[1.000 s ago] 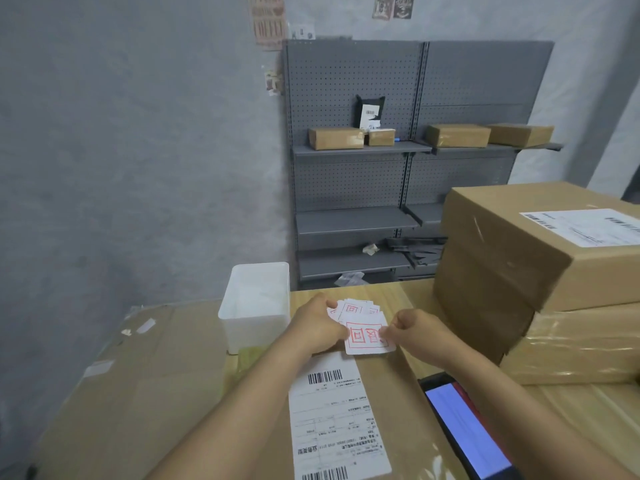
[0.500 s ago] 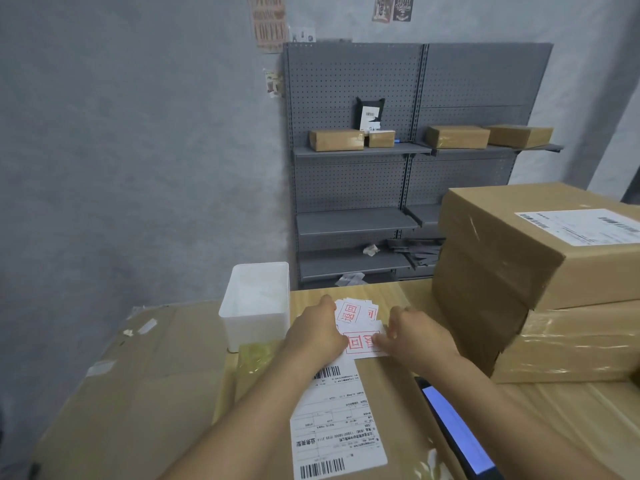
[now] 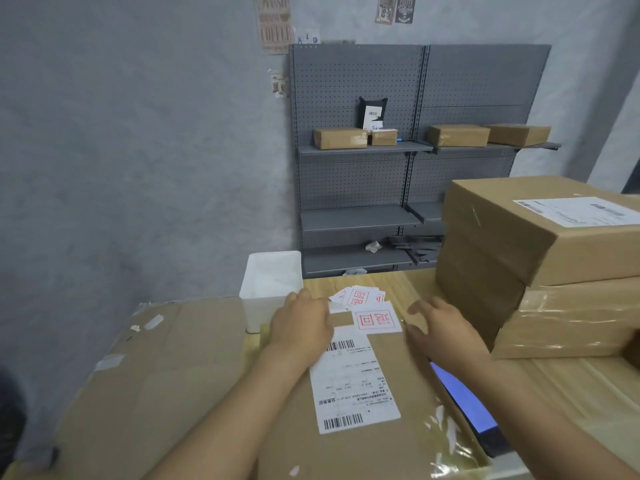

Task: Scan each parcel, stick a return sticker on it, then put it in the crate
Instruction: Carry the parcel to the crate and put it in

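Observation:
A brown cardboard parcel point(image 3: 391, 441) lies flat in front of me with a white shipping label point(image 3: 349, 379) on top. A white return sticker with red characters point(image 3: 377, 321) lies flat on the parcel just beyond the label. My left hand point(image 3: 301, 323) rests on the parcel's far left edge, beside the sticker. To the sticker's right my right hand point(image 3: 440, 329) hovers with fingers spread, apart from it. A loose pile of more return stickers point(image 3: 358, 295) lies on the table behind. A scanner with a lit blue screen point(image 3: 464, 403) lies at the parcel's right.
A white plastic bin point(image 3: 272, 285) stands left of the stickers. Two stacked parcels point(image 3: 540, 258) rise at the right. A large flattened cardboard sheet point(image 3: 145, 375) covers the left. A grey shelf rack point(image 3: 408, 150) with small boxes stands against the wall.
The sticker held between both hands a second ago now lies flat on the parcel. My right hand has lifted off it and moved right; my left hand stays beside it.

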